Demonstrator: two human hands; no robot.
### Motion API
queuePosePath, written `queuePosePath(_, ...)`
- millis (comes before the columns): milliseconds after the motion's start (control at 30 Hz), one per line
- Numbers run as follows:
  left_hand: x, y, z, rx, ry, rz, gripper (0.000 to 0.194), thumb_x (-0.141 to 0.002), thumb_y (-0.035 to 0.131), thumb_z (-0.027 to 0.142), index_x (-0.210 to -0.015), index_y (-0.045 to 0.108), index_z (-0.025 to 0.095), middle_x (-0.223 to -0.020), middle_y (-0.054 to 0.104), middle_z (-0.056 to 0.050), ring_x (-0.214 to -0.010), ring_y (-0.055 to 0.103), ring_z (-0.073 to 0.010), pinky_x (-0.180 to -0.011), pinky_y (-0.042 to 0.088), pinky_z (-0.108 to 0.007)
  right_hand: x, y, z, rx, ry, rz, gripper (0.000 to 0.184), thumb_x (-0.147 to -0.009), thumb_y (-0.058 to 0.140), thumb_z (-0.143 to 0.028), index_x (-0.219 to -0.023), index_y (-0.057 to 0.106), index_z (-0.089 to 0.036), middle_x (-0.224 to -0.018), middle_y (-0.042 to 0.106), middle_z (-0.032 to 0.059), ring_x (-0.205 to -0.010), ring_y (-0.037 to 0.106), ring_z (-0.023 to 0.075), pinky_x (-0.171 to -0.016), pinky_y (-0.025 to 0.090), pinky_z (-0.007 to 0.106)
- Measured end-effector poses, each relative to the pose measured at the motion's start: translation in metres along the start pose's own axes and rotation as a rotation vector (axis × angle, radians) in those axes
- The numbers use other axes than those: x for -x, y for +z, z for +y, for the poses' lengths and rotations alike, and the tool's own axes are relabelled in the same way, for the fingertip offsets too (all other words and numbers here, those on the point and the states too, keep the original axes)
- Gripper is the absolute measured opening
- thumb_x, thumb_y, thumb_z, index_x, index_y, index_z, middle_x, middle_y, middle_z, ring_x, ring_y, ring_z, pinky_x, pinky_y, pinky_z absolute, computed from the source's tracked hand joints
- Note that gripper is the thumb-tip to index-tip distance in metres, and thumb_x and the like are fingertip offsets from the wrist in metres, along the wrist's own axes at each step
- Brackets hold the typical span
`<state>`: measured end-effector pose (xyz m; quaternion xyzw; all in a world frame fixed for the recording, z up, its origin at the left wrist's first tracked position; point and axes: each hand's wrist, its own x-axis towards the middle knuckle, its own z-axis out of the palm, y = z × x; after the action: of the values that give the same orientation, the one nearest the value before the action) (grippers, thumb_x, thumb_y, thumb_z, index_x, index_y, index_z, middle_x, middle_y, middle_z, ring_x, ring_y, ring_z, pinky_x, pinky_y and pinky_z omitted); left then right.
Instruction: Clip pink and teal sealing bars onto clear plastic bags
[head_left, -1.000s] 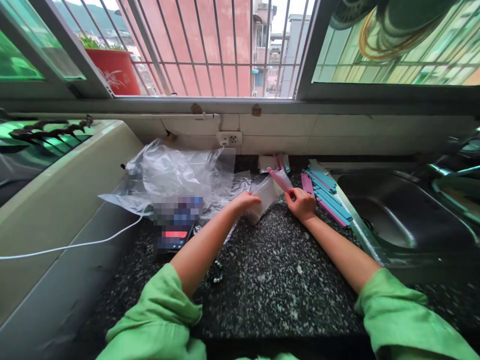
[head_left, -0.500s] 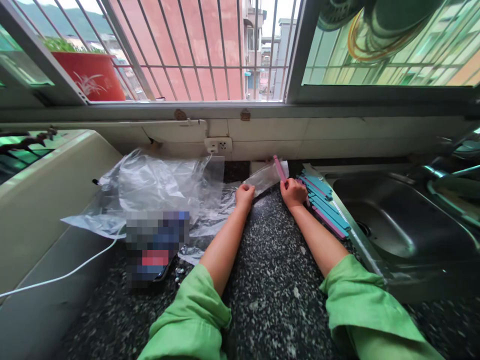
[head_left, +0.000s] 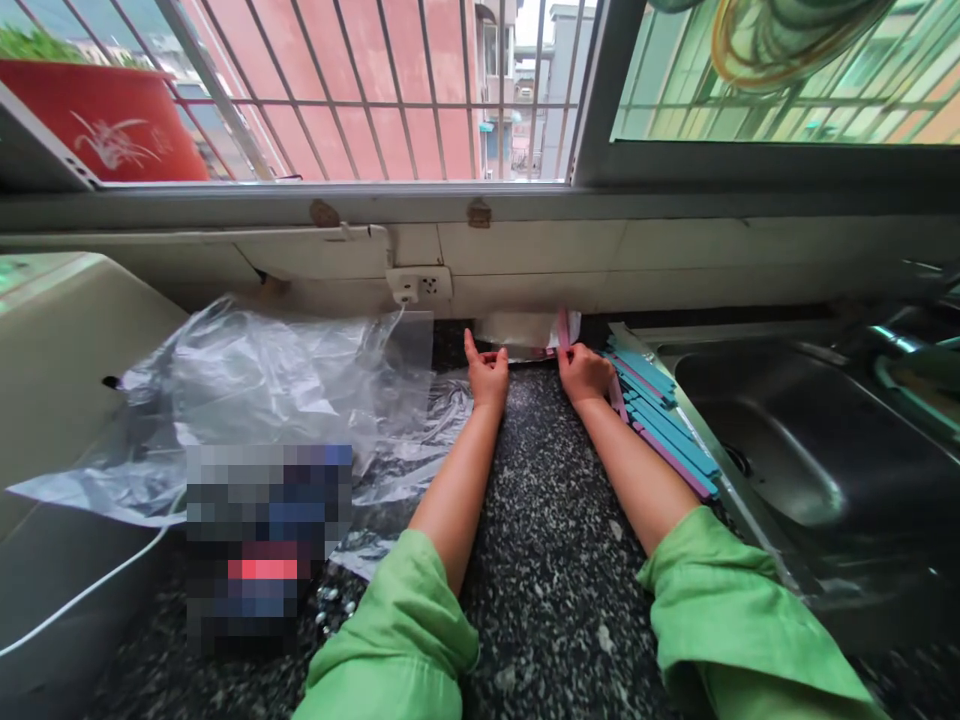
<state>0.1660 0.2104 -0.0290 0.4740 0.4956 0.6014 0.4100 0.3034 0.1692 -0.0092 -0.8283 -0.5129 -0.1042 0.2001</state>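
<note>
Farther back toward the wall than before, the clear packet (head_left: 521, 330) now lies nearly straight.
The left hand (head_left: 489, 380), thumb and index finger spread apart, is at the packet's left end; whether it touches cannot be told. The right hand (head_left: 586, 373) pinches the pink strip (head_left: 563, 330) at the other end, near blue strips (head_left: 664, 420) beside the sink (head_left: 780, 430).

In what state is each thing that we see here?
Left hand: index finger raised, grip unclear
Right hand: closed on pink strip
Clear packet: extended, blurred
Large plastic bag: crumpled
Blue and pink strips: loosely piled
Wall socket: plug inserted
Sliding window: partly open
White cable: slack
Phone: pixelated, state unclear
Red flowerpot: upright
</note>
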Motion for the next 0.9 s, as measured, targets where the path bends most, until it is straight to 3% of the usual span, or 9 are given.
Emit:
queuePosePath(100, 0.001, 0.0, -0.004, -0.048, 0.043, -0.022, 0.071, -0.075, 0.055, 0.015, -0.137, 0.021, 0.021, -0.065, 0.056, 0.005, -0.048, 0.049, -0.0088, -0.054, 0.045, -0.021, -0.001, 0.0, -0.001, 0.03, -0.013, -0.023, 0.034, -0.087, 0.042, -0.038, -0.092, 0.065, -0.013, -0.087, 0.068, 0.0154, -0.082, 0.061, 0.024, -0.066, 0.032, 0.029)
queuePosePath(233, 0.0, 0.001, -0.007, -0.247, 0.165, -0.056, 0.054, -0.076, 0.05, 0.012, -0.128, 0.036, 0.016, -0.067, 0.057, 0.001, -0.054, 0.054, -0.0113, -0.059, 0.048, -0.025, -0.001, 0.0, -0.001, 0.037, -0.029, -0.026, 0.035, -0.088, 0.042, -0.039, -0.09, 0.065, -0.013, -0.085, 0.068, 0.0155, -0.082, 0.061, 0.0244, -0.066, 0.032, 0.029)
queuePosePath(367, 0.004, 0.001, -0.003, -0.646, 0.36, -0.189, 0.026, -0.078, 0.045, 0.011, -0.102, 0.056, 0.012, -0.079, 0.06, -0.007, -0.073, 0.059, -0.0164, -0.072, 0.048, -0.03, -0.001, -0.001, -0.002, 0.023, -0.028, 0.024, 0.039, -0.088, 0.038, -0.043, -0.098, 0.059, -0.012, -0.087, 0.067, 0.0147, -0.081, 0.061, 0.024, -0.063, 0.031, 0.029)
queuePosePath(433, 0.011, 0.001, 0.002, -0.739, 0.41, -0.248, 0.018, -0.078, 0.045, 0.01, -0.088, 0.06, 0.012, -0.084, 0.059, -0.01, -0.082, 0.058, -0.0182, -0.077, 0.047, -0.031, 0.0, -0.002, -0.003, 0.031, -0.069, 0.021, 0.04, -0.091, 0.031, -0.04, -0.1, 0.056, -0.01, -0.089, 0.066, 0.0159, -0.081, 0.06, 0.0237, -0.061, 0.03, 0.028)
queuePosePath(633, 0.041, -0.009, 0.018, -0.96, 0.539, -0.442, 0.018, -0.081, 0.044, 0.01, -0.078, 0.061, 0.013, -0.091, 0.058, -0.012, -0.091, 0.055, -0.0202, -0.081, 0.043, -0.031, 0.021, -0.01, -0.01, 0.025, -0.324, -0.12, 0.031, -0.088, 0.038, -0.033, -0.089, 0.061, -0.013, -0.087, 0.068, 0.0121, -0.08, 0.062, 0.0208, -0.059, 0.03, 0.025)
queuePosePath(900, 0.072, -0.035, 0.034, -1.183, 0.595, -0.567, 0.025, -0.087, 0.036, 0.012, -0.09, 0.061, 0.011, -0.097, 0.057, -0.015, -0.093, 0.053, -0.0223, -0.077, 0.043, -0.033, 0.066, -0.023, -0.015, 0.011, -0.405, -0.219, 0.027, -0.086, 0.04, -0.028, -0.087, 0.063, -0.014, -0.087, 0.069, 0.0126, -0.076, 0.063, 0.0216, -0.057, 0.032, 0.025)
